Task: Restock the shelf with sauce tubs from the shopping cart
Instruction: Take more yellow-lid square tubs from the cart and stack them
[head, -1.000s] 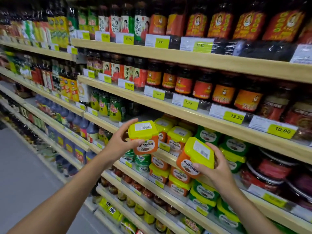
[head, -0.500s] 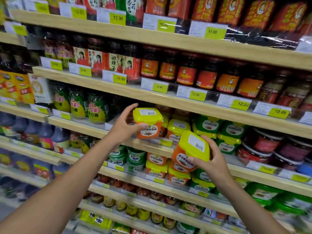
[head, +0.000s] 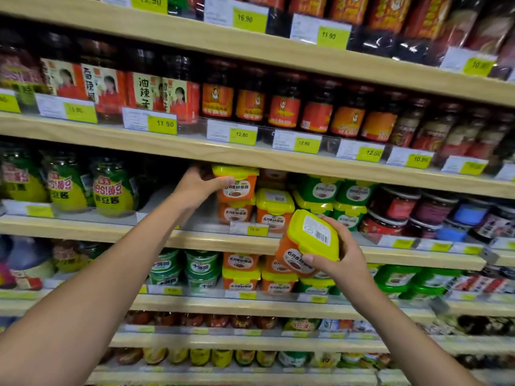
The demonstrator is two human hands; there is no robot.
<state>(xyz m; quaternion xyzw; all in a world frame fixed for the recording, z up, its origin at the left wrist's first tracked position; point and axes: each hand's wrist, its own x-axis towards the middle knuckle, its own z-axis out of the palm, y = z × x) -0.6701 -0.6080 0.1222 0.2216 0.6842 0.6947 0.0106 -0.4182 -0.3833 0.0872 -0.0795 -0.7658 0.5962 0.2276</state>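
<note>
Two sauce tubs in hand at the shelf.
The left hand point(head: 195, 188) gripped an orange tub point(head: 237, 186), thumb across its front, directly above a stacked tub point(head: 235, 214) on the wooden shelf point(head: 200, 240); the right hand point(head: 341, 259) clasped a second tub point(head: 309, 242), tilted, in front of it.

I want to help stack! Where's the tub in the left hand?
Head view, left of centre: the left hand holds the sauce tub directly above a shelved orange tub.

left hand point(head: 195, 188) stretched forward gripping a tub point(head: 237, 190); right hand point(head: 344, 259) lower, holding a second tub point(head: 310, 236).
</note>
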